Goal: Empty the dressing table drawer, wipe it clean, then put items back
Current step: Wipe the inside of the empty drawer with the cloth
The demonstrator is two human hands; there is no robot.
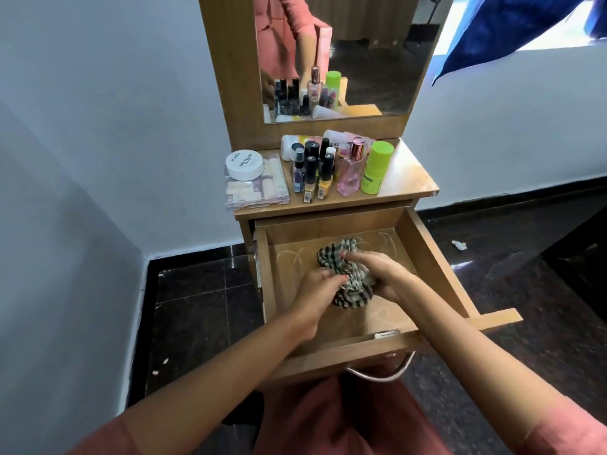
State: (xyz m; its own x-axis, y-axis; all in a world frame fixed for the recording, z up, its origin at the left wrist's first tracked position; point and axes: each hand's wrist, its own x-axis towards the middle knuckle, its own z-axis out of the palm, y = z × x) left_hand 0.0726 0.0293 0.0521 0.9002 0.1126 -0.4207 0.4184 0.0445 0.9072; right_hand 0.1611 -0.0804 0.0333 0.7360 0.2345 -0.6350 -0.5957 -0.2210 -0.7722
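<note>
The wooden drawer (430,257) of the dressing table stands pulled out, and its floor shows white smear marks. A checked black-and-cream cloth (348,280) lies bunched in the middle of it. My left hand (317,290) pinches the cloth's near left edge. My right hand (381,274) grips the cloth from the right, fingers curled over its top. Apart from the cloth, the drawer holds nothing I can see.
On the tabletop (407,178) stand several nail polish bottles (315,172), a pink perfume bottle (351,172), a green tube (376,169), a white round tub (244,164) on a clear plastic box (259,188). A mirror (345,54) rises behind. Dark floor tiles surround the table.
</note>
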